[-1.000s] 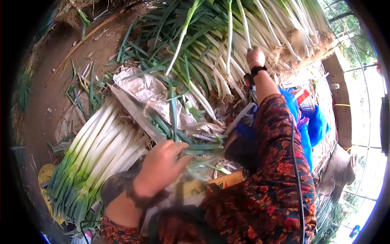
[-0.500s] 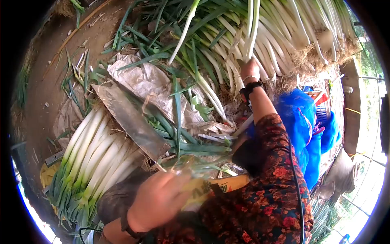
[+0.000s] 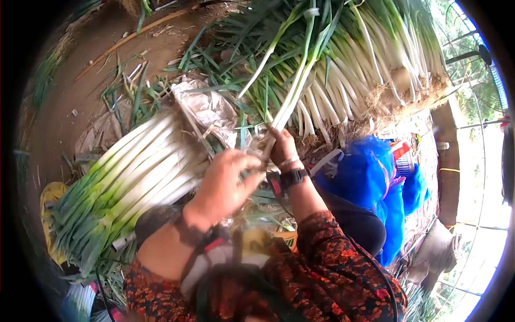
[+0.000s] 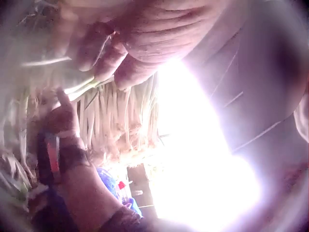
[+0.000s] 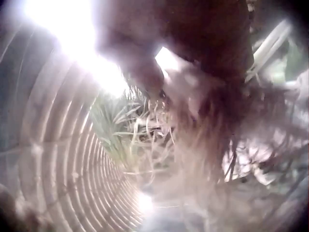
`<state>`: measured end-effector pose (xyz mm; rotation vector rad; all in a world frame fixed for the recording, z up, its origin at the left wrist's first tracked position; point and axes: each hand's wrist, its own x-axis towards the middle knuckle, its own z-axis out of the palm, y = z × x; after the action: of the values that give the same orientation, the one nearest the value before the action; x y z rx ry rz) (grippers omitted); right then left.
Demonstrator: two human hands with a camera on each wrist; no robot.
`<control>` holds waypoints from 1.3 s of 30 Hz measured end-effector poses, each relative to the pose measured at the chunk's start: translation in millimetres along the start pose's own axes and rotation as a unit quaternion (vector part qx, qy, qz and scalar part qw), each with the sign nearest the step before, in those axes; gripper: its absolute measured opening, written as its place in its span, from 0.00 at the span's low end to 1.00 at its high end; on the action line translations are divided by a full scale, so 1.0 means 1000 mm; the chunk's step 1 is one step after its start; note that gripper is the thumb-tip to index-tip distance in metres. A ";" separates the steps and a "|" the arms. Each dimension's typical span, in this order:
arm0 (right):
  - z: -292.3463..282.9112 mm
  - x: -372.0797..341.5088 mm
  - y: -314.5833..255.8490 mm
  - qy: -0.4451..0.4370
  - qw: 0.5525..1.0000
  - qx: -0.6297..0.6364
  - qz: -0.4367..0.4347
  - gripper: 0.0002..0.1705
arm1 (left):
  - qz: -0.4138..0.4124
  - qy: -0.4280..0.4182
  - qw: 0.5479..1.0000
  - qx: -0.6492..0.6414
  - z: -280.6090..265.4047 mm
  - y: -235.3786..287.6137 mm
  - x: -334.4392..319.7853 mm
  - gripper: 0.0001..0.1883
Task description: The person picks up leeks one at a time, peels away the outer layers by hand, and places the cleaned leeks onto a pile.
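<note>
My right hand [image 3: 284,147] grips a couple of long green onions [image 3: 296,94] by their white lower ends, their green tops reaching toward the pile. Below that hand, stringy roots [image 5: 198,130] hang blurred in the right wrist view. My left hand [image 3: 225,182] is beside it, fingers loosely bent and fingertips right at the root ends. In the left wrist view, the left fingers [image 4: 137,70] show large and the right hand [image 4: 63,118] lies beyond them. Left of my left hand lies a bundle of cleaned green onions [image 3: 139,166], white ends toward me.
A large heap of rooted green onions [image 3: 343,86] spreads across the back. Blue netting [image 3: 357,169] sits at right, with a red and white basket [image 3: 403,158] behind it. A pale crumpled sheet [image 3: 206,107] and leaf scraps lie in the middle. A yellow sack [image 3: 52,214] shows at left.
My right hand has come back from the heap toward my left hand, bringing the green onions along. The left hand has moved up and a little right to meet it.
</note>
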<state>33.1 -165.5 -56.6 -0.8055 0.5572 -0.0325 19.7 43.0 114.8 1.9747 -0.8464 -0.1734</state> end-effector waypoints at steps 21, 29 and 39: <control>0.041 -0.321 -0.100 -0.205 0.853 -0.435 0.202 0.19 | -0.066 0.200 0.685 -0.698 -0.029 -0.007 0.013 0.12; 0.129 -0.213 -0.025 -0.215 0.582 -0.660 -0.424 0.28 | 0.047 0.433 0.804 -0.405 -0.183 -0.024 -0.110 0.18; 0.280 -0.116 0.117 -0.272 0.409 -0.756 -0.433 0.18 | -0.336 0.480 0.781 -0.216 -0.283 -0.076 -0.326 0.17</control>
<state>47.7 132.4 71.9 -2.7388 -0.8306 -0.2358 -62.9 472.7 137.0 1.5186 0.5445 0.2200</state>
